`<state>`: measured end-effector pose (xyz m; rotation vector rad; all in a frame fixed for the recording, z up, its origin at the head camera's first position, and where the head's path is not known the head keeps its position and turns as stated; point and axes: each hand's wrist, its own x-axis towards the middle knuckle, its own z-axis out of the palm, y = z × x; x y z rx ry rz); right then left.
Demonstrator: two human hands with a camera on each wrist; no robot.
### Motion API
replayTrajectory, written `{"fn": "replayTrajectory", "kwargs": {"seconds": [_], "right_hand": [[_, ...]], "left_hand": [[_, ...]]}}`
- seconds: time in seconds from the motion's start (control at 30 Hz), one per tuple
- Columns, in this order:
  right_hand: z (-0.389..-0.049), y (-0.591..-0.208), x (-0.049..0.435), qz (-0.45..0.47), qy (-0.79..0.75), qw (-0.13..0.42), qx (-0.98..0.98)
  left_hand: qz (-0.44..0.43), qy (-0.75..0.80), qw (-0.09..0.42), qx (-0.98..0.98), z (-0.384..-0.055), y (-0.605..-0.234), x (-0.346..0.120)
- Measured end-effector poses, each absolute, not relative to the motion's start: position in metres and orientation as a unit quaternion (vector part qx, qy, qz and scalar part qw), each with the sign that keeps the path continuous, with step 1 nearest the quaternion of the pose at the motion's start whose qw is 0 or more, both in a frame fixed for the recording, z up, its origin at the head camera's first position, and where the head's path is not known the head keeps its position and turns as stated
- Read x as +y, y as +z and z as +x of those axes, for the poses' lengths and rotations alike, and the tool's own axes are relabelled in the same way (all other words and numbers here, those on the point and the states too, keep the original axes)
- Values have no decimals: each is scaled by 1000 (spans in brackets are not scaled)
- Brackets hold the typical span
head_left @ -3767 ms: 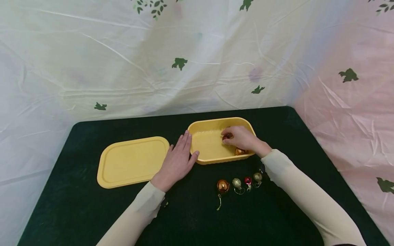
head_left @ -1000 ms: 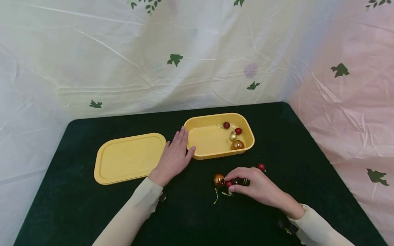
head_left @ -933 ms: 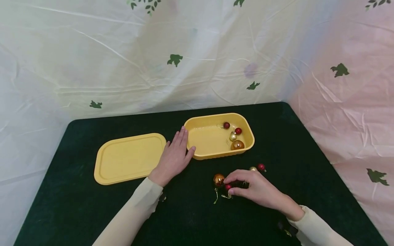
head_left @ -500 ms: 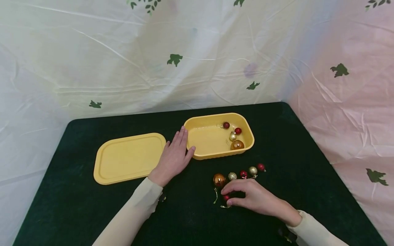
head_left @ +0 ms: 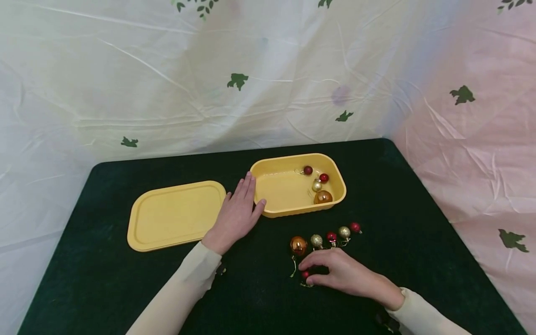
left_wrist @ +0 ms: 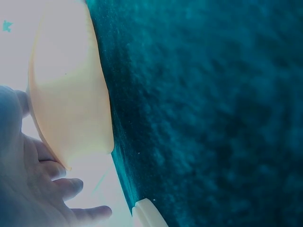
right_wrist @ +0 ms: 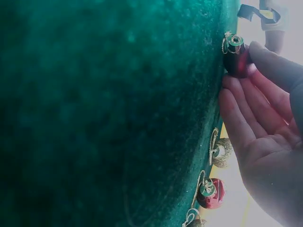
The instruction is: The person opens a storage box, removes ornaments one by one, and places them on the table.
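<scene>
My right hand pinches a small red Christmas bauble between thumb and fingers, low over the dark cloth. In the right wrist view this bauble shows its metal cap and gold string loop. Just beyond that hand lies a row: a large copper bauble, a glittery gold bauble, a red bauble, another gold one and a red one. With fingers straight, my left hand rests against the left end of the yellow box. Its fingers lie along the box wall in the left wrist view.
Inside the box sit a dark red bauble, a red bauble, a pale gold bauble and a large amber bauble. A flat yellow lid lies to the left. A patterned fabric backdrop rises behind the table.
My right hand has left the box and now holds a red bauble, drawn toward me from beside the copper one. That uncovers the row's middle baubles. My left hand stays at the box.
</scene>
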<state>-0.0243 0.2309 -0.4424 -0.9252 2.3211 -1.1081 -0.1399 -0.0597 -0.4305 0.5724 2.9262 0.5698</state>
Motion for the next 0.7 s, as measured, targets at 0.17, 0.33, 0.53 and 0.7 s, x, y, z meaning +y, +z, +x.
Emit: {"fn": "replayTrajectory", "kwargs": {"seconds": [0.17, 0.33, 0.53, 0.7], "right_hand": [[-24, -442, 232, -331, -391, 207, 833], [-24, -434, 234, -317, -385, 219, 839], [-25, -418, 240, -307, -389, 200, 845], [-31, -402, 246, -301, -386, 128, 862]], "left_hand": [[187, 192, 52, 962, -140, -431, -60], [186, 196, 54, 961, -140, -431, -60], [188, 193, 55, 961, -139, -430, -61], [187, 195, 57, 961, -140, -430, -60]]}}
